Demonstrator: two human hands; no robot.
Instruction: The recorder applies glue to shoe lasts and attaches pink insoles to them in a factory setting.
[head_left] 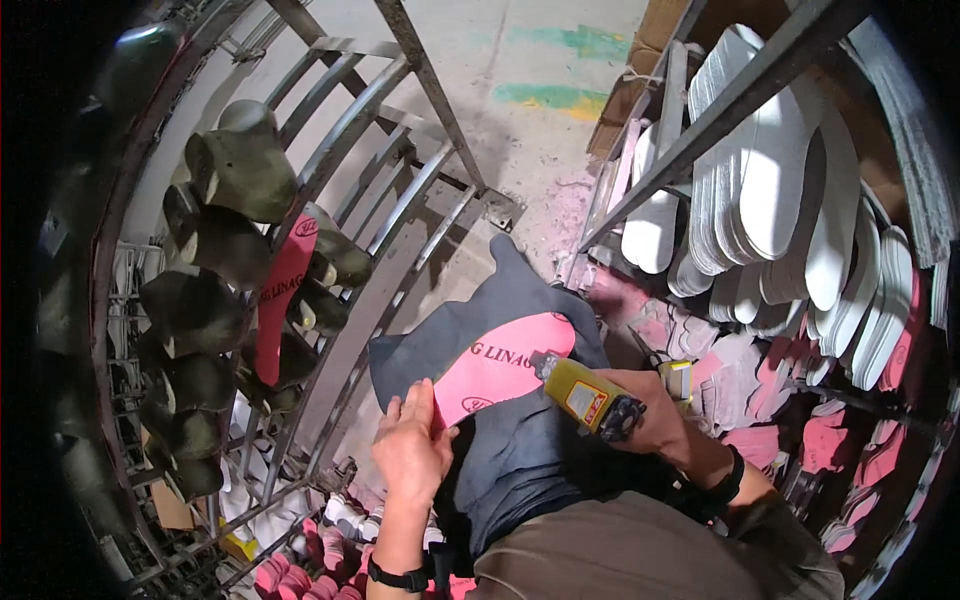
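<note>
A pink shoe insole (495, 365) with dark print lies across a dark cloth (500, 285) on my lap. My left hand (413, 445) holds the insole's near left end, fingers along its edge. My right hand (655, 415) grips a yellow-green, boxy bottle-like tool (588, 392) with a red-edged label and a dark end. Its grey tip rests over the insole's right part; whether it touches is hard to tell. The right hand's fingers are partly hidden by the tool.
A metal rack (345, 130) at left carries dark green shoe lasts (240, 170) and another pink insole (285, 300). White insoles (760, 190) stand stacked on the right rack. Several pink pieces (780, 380) lie below them, and pink-and-white shoes (300, 570) at lower left.
</note>
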